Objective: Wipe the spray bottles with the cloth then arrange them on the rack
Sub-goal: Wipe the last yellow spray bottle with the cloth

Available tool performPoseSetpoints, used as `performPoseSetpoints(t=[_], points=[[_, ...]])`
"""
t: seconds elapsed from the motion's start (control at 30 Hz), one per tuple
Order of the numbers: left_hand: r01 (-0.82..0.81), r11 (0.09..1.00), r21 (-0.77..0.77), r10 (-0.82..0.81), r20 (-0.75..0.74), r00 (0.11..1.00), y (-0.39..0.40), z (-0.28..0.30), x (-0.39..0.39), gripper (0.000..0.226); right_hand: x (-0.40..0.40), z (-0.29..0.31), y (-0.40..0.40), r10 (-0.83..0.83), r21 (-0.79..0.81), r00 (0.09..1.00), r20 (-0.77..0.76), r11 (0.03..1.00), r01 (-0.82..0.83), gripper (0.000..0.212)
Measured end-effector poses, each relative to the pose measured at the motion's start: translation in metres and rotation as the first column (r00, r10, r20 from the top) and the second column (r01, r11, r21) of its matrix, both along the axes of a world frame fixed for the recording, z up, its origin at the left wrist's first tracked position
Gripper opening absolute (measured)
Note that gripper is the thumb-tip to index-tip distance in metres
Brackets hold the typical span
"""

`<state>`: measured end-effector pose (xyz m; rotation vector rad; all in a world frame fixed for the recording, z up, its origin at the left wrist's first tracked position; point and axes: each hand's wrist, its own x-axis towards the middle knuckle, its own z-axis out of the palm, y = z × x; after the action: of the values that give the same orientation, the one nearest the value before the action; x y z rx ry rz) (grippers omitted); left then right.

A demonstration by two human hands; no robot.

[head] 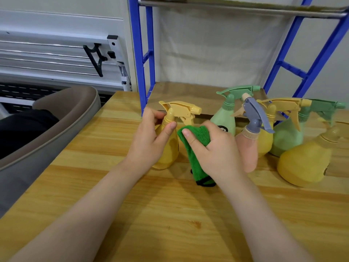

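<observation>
My left hand (151,137) grips a yellow spray bottle (170,148) around its neck and upper body, holding it upright on the wooden table (170,214). My right hand (215,148) holds a folded green cloth (196,146) against the bottle's right side, just under the trigger. Right of my hands stand several more bottles: a pale green one (226,118), a pink one with a grey trigger (247,148), a yellow one (267,137), another green one (289,138) and a tilted yellow one (306,163). The blue rack (140,53) stands behind them.
The rack's lowest shelf (188,95) lies at table height behind the bottles, and an upper shelf (245,6) crosses the top of the view. A grey padded chair (47,125) sits off the table's left edge. A white wall rail with a black hook (96,57) is at the left.
</observation>
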<state>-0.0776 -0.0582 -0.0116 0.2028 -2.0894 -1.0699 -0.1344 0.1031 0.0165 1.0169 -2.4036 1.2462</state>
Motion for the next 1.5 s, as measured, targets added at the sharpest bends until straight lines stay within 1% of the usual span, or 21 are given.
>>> performPoseSetpoints(t=[0.07,0.17,0.23,0.27,0.33,0.43,0.53,0.6,0.7,0.83,0.93,1.0,1.07,1.17,1.23,1.3,1.33,1.37,1.43,1.5], points=[[-0.005,0.999,0.034,0.006,-0.013,1.0,0.002,-0.003,-0.002,0.03,-0.002,0.004,0.003,-0.012,0.04,0.999,-0.04,0.999,0.014,0.043],[-0.017,0.989,0.15,0.023,-0.043,0.999,0.005,-0.006,-0.006,0.037,-0.003,0.014,0.014,0.028,0.182,0.997,0.078,0.982,-0.042,0.034],[-0.04,0.962,0.27,0.063,-0.076,0.995,0.003,-0.006,-0.007,0.036,-0.002,0.017,0.024,0.078,0.315,0.986,0.15,0.941,-0.122,0.023],[-0.056,0.941,0.333,0.089,-0.084,0.992,0.001,-0.006,-0.007,0.035,0.001,0.017,0.029,0.102,0.347,0.978,0.18,0.924,-0.16,0.019],[-0.069,0.904,0.422,0.111,-0.076,0.991,0.0,-0.003,-0.007,0.037,0.007,0.012,0.038,0.111,0.336,0.968,0.227,0.923,-0.185,0.014],[0.002,0.878,0.479,0.05,-0.096,0.994,0.007,0.001,-0.011,0.038,0.011,0.006,0.049,0.066,0.276,0.964,0.259,0.951,-0.139,0.012],[0.063,0.898,0.435,-0.026,-0.09,0.996,0.018,0.003,-0.018,0.021,0.011,0.004,0.058,0.068,0.197,0.945,0.32,0.971,-0.137,0.01],[0.085,0.914,0.397,-0.058,-0.081,0.995,0.025,0.008,-0.024,0.015,0.012,0.004,0.063,0.081,0.165,0.933,0.351,0.975,-0.147,0.013],[0.13,0.9,0.415,-0.102,-0.09,0.991,0.034,0.016,-0.033,0.014,0.013,0.005,0.07,0.076,0.152,0.924,0.375,0.978,-0.143,0.015],[0.144,0.894,0.424,-0.127,-0.068,0.99,0.042,0.017,-0.039,0.016,0.014,0.006,0.079,0.074,0.126,0.925,0.374,0.984,-0.13,0.016],[0.13,0.906,0.402,-0.135,-0.017,0.991,0.045,0.016,-0.041,0.022,0.018,0.008,0.087,0.107,0.135,0.915,0.39,0.976,-0.172,0.026],[0.118,0.938,0.327,-0.146,0.061,0.987,0.047,0.015,-0.041,0.03,0.021,0.01,0.091,0.135,0.17,0.894,0.428,0.959,-0.226,0.036],[0.079,0.961,0.264,-0.122,0.15,0.981,0.05,0.014,-0.038,0.041,0.022,0.012,0.095,0.147,0.203,0.888,0.436,0.945,-0.257,0.043],[-0.007,0.96,0.281,-0.06,0.227,0.972,0.05,0.011,-0.028,0.054,0.021,0.01,0.099,0.145,0.183,0.904,0.403,0.955,-0.235,0.047],[-0.071,0.962,0.263,0.007,0.237,0.971,0.049,0.008,-0.018,0.054,0.02,0.007,0.103,0.172,0.113,0.902,0.397,0.966,-0.234,0.052],[-0.101,0.972,0.213,0.055,0.211,0.976,0.052,0.005,-0.004,0.044,0.021,0.002,0.106,0.218,0.047,0.889,0.403,0.965,-0.258,0.058],[-0.083,0.975,0.204,0.042,0.2,0.979,0.055,0.005,0.005,0.037,0.021,0.0,0.108,0.227,0.029,0.881,0.414,0.965,-0.262,0.057],[-0.034,0.975,0.22,-0.01,0.197,0.98,0.059,0.004,0.013,0.029,0.021,-0.001,0.108,0.223,0.02,0.877,0.425,0.967,-0.255,0.054],[0.147,0.935,0.324,-0.224,0.217,0.95,0.068,0.004,0.028,0.021,0.02,-0.005,0.108,0.195,0.012,0.88,0.434,0.975,-0.222,0.048],[0.303,0.858,0.414,-0.428,0.251,0.868,0.078,0.003,0.039,0.025,0.021,-0.008,0.106,0.162,0.006,0.884,0.438,0.983,-0.183,0.046]])
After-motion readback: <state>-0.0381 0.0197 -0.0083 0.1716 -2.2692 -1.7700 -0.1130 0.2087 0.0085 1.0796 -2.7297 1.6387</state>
